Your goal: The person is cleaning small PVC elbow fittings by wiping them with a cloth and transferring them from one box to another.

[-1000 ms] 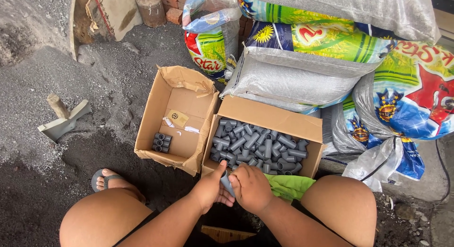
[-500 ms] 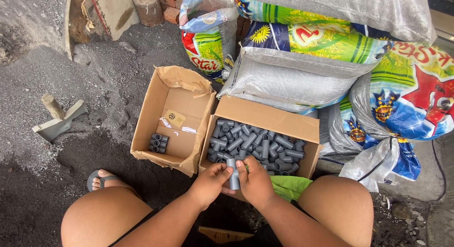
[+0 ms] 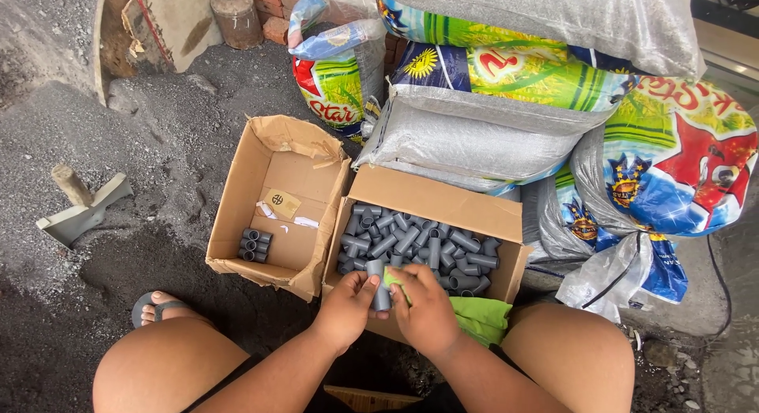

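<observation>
The grey pipe piece (image 3: pixel 380 284) stands upright between our two hands, just over the near edge of the full box (image 3: pixel 443 203). Our left hand (image 3: pixel 348 305) grips it from 9 o'clock with thumb and fingers closed around it. Our right hand (image 3: pixel 425 309) presses a green cloth (image 3: pixel 393 277) against its 3 o'clock side, so most of the piece is hidden and we cannot tell its lower end. The rest of the cloth trails toward 4 o'clock over our knee. The full box holds a heap of loose grey pipe pieces (image 3: pixel 411 243). At 9 o'clock of it an open second box (image 3: pixel 245 184) holds a small stack (image 3: pixel 254 245) of the same pieces in its near corner. Printed sacks (image 3: pixel 506 113) pile up at 12 o'clock, cut off by the frame.
</observation>
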